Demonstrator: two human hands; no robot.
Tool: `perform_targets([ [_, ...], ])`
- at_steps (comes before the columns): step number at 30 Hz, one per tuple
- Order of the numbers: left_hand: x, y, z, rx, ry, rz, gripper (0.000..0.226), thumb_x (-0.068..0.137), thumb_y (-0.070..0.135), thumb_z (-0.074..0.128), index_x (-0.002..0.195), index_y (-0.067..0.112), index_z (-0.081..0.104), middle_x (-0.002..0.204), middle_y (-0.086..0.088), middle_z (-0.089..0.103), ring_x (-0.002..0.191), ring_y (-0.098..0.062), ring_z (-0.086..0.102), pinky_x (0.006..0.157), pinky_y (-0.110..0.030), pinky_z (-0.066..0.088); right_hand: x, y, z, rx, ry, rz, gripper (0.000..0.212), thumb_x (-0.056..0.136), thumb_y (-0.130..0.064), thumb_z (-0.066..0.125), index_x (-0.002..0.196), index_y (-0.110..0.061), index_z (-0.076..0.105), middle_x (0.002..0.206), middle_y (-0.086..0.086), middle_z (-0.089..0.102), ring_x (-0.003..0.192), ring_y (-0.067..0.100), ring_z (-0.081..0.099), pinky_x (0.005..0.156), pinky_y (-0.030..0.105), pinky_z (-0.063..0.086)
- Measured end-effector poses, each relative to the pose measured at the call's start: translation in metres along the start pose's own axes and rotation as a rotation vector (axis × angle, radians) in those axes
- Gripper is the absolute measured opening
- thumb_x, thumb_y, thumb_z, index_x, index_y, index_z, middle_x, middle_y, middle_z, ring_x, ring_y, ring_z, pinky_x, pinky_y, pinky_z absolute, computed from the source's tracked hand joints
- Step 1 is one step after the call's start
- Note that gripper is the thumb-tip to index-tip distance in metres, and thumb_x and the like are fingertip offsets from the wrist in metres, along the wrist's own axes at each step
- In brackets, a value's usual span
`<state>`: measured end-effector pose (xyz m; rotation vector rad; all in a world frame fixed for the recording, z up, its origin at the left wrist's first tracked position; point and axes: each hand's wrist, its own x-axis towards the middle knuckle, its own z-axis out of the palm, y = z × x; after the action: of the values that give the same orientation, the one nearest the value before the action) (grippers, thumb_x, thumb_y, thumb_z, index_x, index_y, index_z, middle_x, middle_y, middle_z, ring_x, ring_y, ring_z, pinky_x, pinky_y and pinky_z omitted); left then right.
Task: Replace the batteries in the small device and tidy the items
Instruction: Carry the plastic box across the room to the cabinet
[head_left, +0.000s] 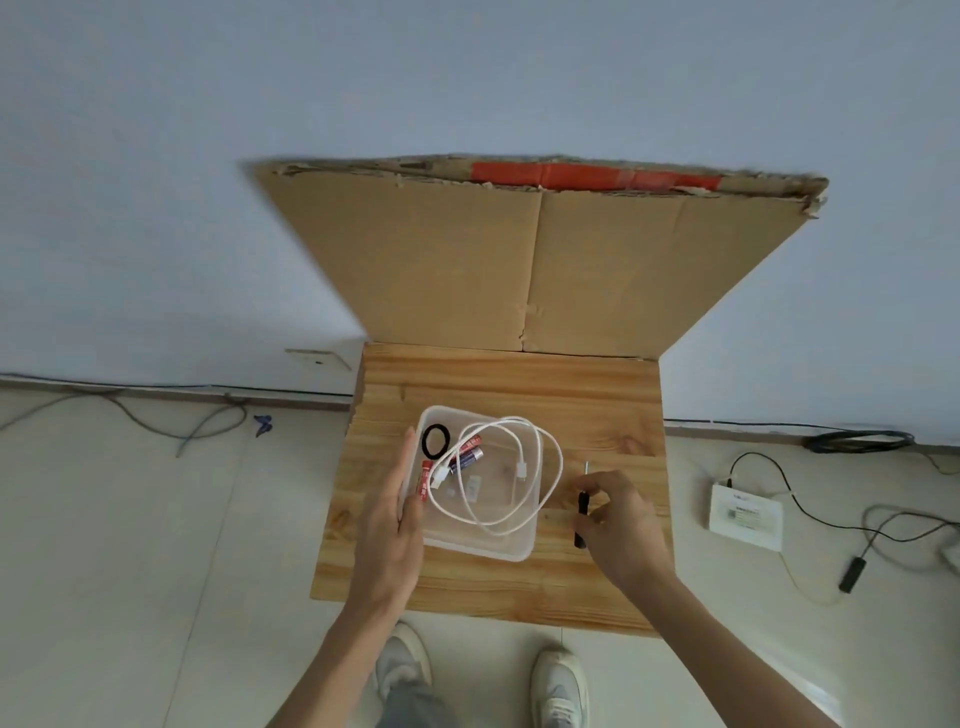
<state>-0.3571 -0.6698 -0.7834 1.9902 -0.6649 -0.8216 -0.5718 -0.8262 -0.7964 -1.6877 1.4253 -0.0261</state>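
A cardboard sheet (540, 270) is propped at the upper centre, behind a wooden board (519, 379). A clear tub (524, 551) is set on the board's left half, with a white cable (558, 467) looped across it. The left hand (395, 535) is laid flat against the tub's left wall, with nothing gripped. The right hand (623, 525) — just right of the tub — is curled round a black screwdriver (580, 512). Batteries (467, 457) lie in the tub's upper left, and the small white device (472, 489) at its middle. Tidying is probably in hand — next the screwdriver would be lifted over the rim and released inside.
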Motion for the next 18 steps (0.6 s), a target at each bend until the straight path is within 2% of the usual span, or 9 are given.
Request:
perform_targets([
  [3,-0.002,-0.010,0.005,-0.033,0.013,-0.030,0.063,0.109,0.024,0.041,0.160,0.058,0.031,0.167,0.033,0.033,0.157,0.004,0.028,0.132,-0.051,0.028,0.004,0.006,0.002,-0.028,0.000,-0.040,0.034,0.087,-0.001,0.077,0.112,-0.023,0.073,0.113,-0.015,0.063,0.082,0.012,0.069,0.074,0.040,0.065],
  [5,-0.002,-0.014,0.006,-0.036,0.022,-0.061,0.065,0.113,0.017,0.043,0.158,0.061,0.030,0.168,0.033,0.032,0.158,0.004,0.027,0.133,-0.051,0.026,0.006,0.008,0.003,-0.046,0.004,-0.058,0.036,0.086,-0.001,0.079,0.115,-0.022,0.073,0.113,-0.014,0.064,0.086,0.011,0.068,0.078,0.040,0.065],
  [6,-0.003,-0.017,0.007,-0.039,0.022,-0.072,0.063,0.113,0.021,0.044,0.158,0.062,0.029,0.168,0.032,0.032,0.158,0.003,0.026,0.133,-0.052,0.025,0.008,0.010,0.003,-0.056,0.004,-0.063,0.037,0.086,-0.001,0.078,0.115,-0.022,0.073,0.114,-0.014,0.064,0.088,0.011,0.068,0.081,0.040,0.064],
  [8,-0.004,-0.020,0.006,-0.016,0.028,-0.074,0.055,0.107,0.057,0.045,0.159,0.062,0.028,0.168,0.033,0.031,0.159,0.000,0.025,0.132,-0.055,0.023,0.010,0.012,0.005,-0.079,0.003,-0.068,0.038,0.086,0.000,0.077,0.116,-0.022,0.073,0.114,-0.013,0.064,0.092,0.014,0.068,0.084,0.039,0.063],
  [9,-0.003,-0.022,0.005,-0.001,0.033,-0.067,0.065,0.098,0.079,0.040,0.159,0.063,0.026,0.167,0.036,0.031,0.159,-0.001,0.025,0.132,-0.056,0.022,0.012,0.012,0.005,-0.090,0.001,-0.071,0.038,0.086,0.000,0.077,0.117,-0.021,0.073,0.115,-0.011,0.064,0.094,0.015,0.068,0.085,0.038,0.062],
  [11,-0.001,-0.029,0.004,0.015,0.024,-0.023,0.082,0.084,0.095,0.031,0.159,0.064,0.024,0.165,0.040,0.031,0.159,0.002,0.025,0.132,-0.055,0.020,0.014,0.013,0.007,-0.111,0.001,-0.083,0.039,0.085,0.000,0.077,0.120,-0.018,0.073,0.115,-0.009,0.065,0.097,0.018,0.067,0.083,0.033,0.058],
  [14,0.003,-0.037,0.003,0.020,0.010,-0.007,0.076,0.091,0.089,0.035,0.160,0.062,0.025,0.166,0.036,0.032,0.159,-0.003,0.027,0.131,-0.059,0.023,0.017,0.011,0.009,-0.126,0.003,-0.103,0.040,0.084,0.000,0.078,0.121,-0.016,0.073,0.117,-0.004,0.066,0.097,0.021,0.067,0.081,0.031,0.053],
  [16,0.003,-0.041,0.003,0.051,0.016,-0.007,0.062,0.103,0.068,0.042,0.163,0.056,0.026,0.168,0.032,0.031,0.160,-0.005,0.026,0.130,-0.061,0.025,0.017,0.010,0.011,-0.137,0.002,-0.115,0.039,0.084,-0.003,0.081,0.120,-0.015,0.073,0.117,-0.004,0.066,0.095,0.020,0.067,0.080,0.030,0.052],
  [18,0.002,-0.045,0.002,0.074,0.011,-0.009,0.059,0.109,0.046,0.046,0.164,0.052,0.027,0.169,0.032,0.031,0.159,-0.002,0.025,0.130,-0.060,0.025,0.017,0.010,0.013,-0.153,0.006,-0.135,0.036,0.084,-0.006,0.082,0.118,-0.015,0.074,0.113,-0.005,0.064,0.090,0.018,0.065,0.075,0.025,0.048],
])
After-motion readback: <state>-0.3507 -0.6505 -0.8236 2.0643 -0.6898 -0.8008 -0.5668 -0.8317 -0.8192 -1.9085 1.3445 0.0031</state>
